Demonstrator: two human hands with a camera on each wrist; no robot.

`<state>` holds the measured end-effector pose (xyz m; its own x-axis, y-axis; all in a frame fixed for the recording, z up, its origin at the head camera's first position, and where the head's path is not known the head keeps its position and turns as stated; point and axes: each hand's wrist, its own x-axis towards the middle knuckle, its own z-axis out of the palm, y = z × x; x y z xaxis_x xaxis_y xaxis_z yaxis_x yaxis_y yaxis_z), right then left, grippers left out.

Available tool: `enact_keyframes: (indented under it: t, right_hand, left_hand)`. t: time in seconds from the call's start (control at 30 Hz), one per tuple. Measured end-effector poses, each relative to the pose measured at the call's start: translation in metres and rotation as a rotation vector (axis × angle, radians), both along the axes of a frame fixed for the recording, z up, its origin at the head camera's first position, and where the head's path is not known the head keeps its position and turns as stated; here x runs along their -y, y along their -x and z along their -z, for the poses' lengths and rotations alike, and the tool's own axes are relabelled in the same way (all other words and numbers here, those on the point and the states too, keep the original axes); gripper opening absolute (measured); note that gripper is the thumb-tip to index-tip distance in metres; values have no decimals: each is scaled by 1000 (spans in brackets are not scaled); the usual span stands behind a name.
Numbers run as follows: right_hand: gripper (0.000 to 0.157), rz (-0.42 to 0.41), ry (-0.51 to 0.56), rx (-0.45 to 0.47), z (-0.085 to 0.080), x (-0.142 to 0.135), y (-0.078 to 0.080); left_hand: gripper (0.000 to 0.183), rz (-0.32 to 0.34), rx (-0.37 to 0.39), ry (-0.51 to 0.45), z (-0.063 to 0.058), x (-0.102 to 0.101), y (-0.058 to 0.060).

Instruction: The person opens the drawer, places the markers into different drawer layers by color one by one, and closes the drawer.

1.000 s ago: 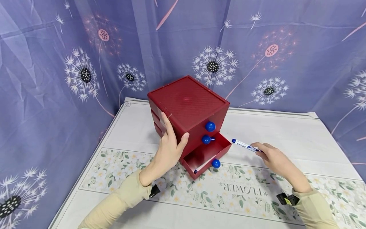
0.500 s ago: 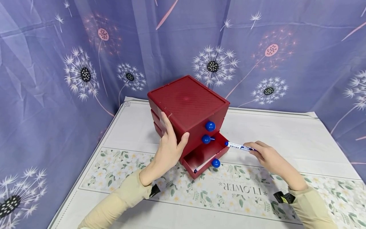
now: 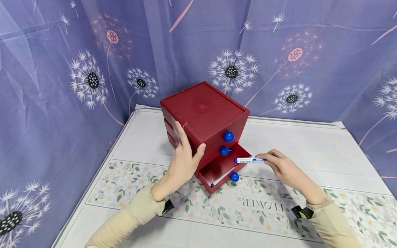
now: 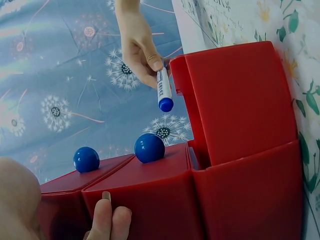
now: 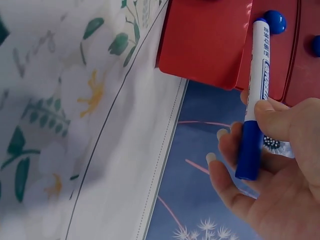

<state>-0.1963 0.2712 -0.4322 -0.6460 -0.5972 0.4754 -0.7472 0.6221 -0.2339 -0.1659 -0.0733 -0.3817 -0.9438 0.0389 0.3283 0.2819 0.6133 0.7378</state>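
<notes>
My left hand (image 3: 181,162) lies with extended fingers against the side of a red drawer cabinet (image 3: 204,106), its thumb by the front corner. The cabinet's bottom drawer (image 3: 224,183) is pulled out. A white pen with a dark blue end (image 3: 221,178) lies inside it, along the front wall. Between thumb and fingers, my right hand (image 3: 283,168) pinches a white and blue marker (image 3: 246,160) by its blue end. In the head view the marker's other end overlaps the drawer opening. The right wrist view shows the thumb pressed on the marker (image 5: 258,75).
Blue ball knobs (image 3: 228,136) mark the drawer fronts; the upper two drawers are closed. Under the cabinet is a white tablecloth (image 3: 294,137) with a printed flower band. A purple dandelion curtain (image 3: 192,51) hangs behind and to the left.
My right hand has moved left with the marker, bringing its tip from beside the drawer's right corner to over the drawer. The left hand and cabinet stay put.
</notes>
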Motion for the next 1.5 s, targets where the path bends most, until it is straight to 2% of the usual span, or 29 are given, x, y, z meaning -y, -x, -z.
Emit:
enact_keyframes:
  t: [0.3,0.6,0.8,0.97,1.2,1.5]
  right_hand:
    - [44,-28,7,-7,0,10,3]
    - [38,-54,100,-25,-2,19,8]
    - [33,-44,149,46,-1,25,9]
    - [33,-8,183,53,2,31,11]
    - [29,-15,143,108,3,37,11]
    - [35,-67,102,87,8,39,15]
  left_hand:
    - [99,-3,-19,-2,1,-1,0]
    - [99,-10,-28,5,2,-1,1]
    - [99,-11,-22,8,2,-1,0]
    - [99,-8,-19,3,3,-1,1]
    - [99,-10,-19,-2,2,-1,0]
    - [100,-19,-23,3,3,-2,2]
